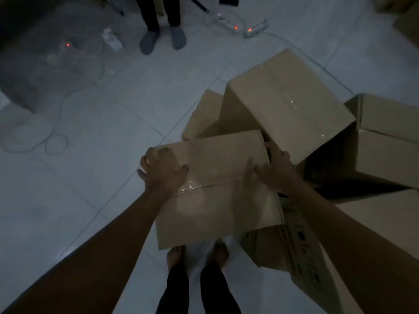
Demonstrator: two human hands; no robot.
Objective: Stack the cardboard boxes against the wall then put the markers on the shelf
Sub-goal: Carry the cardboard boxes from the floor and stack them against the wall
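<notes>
We grip a flat-topped cardboard box [217, 189], its seam glossy with tape, above the pale tiled floor [102, 137]. Our left hand [163, 171] curls over its left edge, our right hand [276, 171] wraps its far right corner. More matte brown boxes [285, 103] crowd right.

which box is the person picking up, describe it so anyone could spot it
Start at the pile of cardboard boxes on the tiled floor. Nearest the person's bare feet is a taped box, its top facing the camera. Unlike the others, it has the left hand and right hand on its sides.
</notes>
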